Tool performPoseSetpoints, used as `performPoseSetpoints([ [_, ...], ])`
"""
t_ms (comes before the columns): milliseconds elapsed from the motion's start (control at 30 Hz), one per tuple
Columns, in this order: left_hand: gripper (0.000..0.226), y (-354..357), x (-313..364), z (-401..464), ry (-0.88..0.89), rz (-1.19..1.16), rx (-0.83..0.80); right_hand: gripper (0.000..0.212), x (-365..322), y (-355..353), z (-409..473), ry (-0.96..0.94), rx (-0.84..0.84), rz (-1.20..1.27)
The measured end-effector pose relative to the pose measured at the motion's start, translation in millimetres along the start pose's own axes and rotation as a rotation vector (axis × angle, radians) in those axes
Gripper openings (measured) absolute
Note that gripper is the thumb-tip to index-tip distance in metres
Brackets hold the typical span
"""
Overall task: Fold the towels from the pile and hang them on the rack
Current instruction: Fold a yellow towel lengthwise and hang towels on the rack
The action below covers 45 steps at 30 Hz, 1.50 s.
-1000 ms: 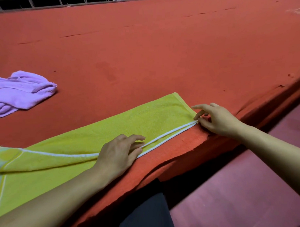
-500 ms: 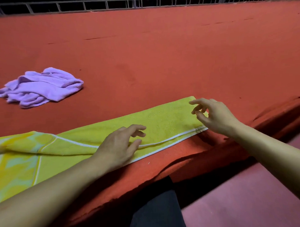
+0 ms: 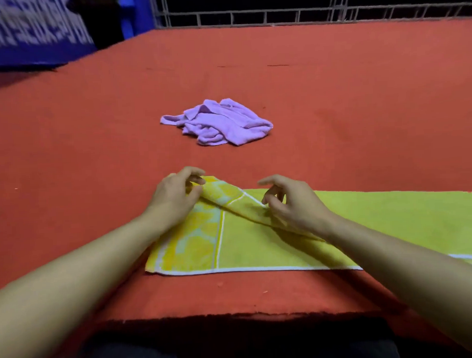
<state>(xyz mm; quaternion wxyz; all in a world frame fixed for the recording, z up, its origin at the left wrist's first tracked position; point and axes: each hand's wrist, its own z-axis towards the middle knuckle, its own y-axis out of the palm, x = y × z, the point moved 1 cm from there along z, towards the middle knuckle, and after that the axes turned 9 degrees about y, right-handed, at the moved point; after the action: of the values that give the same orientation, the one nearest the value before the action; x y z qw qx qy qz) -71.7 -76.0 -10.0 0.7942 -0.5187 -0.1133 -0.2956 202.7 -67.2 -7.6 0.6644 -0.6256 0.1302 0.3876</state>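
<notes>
A: Where was the yellow towel (image 3: 365, 228) found, and how were the hands set on it?

B: It was laid flat along the near edge of the red table (image 3: 68, 158), half folded lengthwise, its patterned left end turned up in a loose ridge. That raised far-left corner was pinched by the left hand (image 3: 174, 199), fingers curled round the cloth. The right hand (image 3: 292, 206) was held just beside it over the ridge, fingers bent; whether cloth was actually caught between them could not be told. The hands were kept apart, the ridge lying between.

A: How was the cloth judged to handle?

B: It was judged light, soft and limp, likely to sag wherever it was left unsupported and unlikely to slip on the felt-like covering. Hold would best be taken at the corners and along the white-piped edge, so that the layers could be matched.

A: What else was noted around it?

B: A crumpled lilac towel (image 3: 219, 123) was seen well apart, toward the middle of the table. A wire rack (image 3: 277, 16) was seen beyond the far edge, and a blurred blue banner (image 3: 31, 33) at the far-left corner. Nothing was seen standing between hands and towel.
</notes>
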Motion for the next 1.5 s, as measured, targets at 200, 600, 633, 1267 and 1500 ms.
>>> performPoseSetpoints([
  [200,0.029,-18.4,-49.9,10.0,-0.136,-0.238,0.164,0.032,-46.7,72.7,76.5,0.034,0.041,-0.069],
  [600,0.024,-8.1,-86.4,-12.5,-0.206,-0.519,0.274,0.060,-47.4,112.8,140.7,0.387,-0.087,-0.331],
  [633,0.023,-9.5,-84.0,-12.1,-0.195,-0.524,0.269,0.059,-48.4,114.7,141.9,0.384,-0.084,-0.287],
  [1267,0.028,-46.7,-20.3,-84.1,-0.607,-0.560,0.010,0.063,-123.2,130.4,-9.3,-0.153,-0.198,0.053],
  [1500,0.040,-56.0,-32.9,-118.6,-0.655,-0.384,-0.118,0.063,-136.6,148.0,-45.7,-0.154,-0.207,-0.013],
])
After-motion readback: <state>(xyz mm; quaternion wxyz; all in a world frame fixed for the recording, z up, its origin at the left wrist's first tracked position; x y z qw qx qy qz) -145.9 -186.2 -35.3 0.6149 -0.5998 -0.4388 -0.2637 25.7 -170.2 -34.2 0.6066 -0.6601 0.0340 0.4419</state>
